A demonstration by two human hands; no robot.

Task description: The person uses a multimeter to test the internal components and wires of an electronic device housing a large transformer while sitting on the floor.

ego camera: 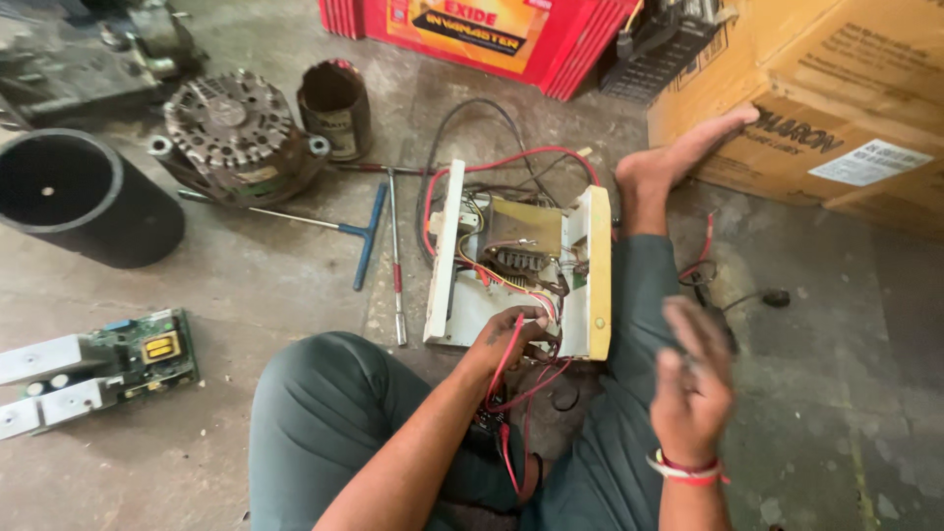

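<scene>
An opened white electrical unit [444, 258] lies on the floor between my legs, showing a transformer [519, 239] and red, yellow and black wires. My left hand [513, 339] rests at its near edge, fingers curled on a bundle of red wires [509, 379] that trails toward me. My right hand [693, 383] hovers blurred in the air to the right of the unit, fingers apart and holding nothing, with a red thread band on the wrist. My bare foot [678, 157] lies beyond the unit.
A blue-handled T-wrench [362, 236] and a thin screwdriver [395, 275] lie left of the unit. Farther left sit an alternator [234, 133], a black cylinder [79, 197] and a circuit board [138, 359]. A red battery [472, 29] and cardboard boxes [836, 98] stand behind.
</scene>
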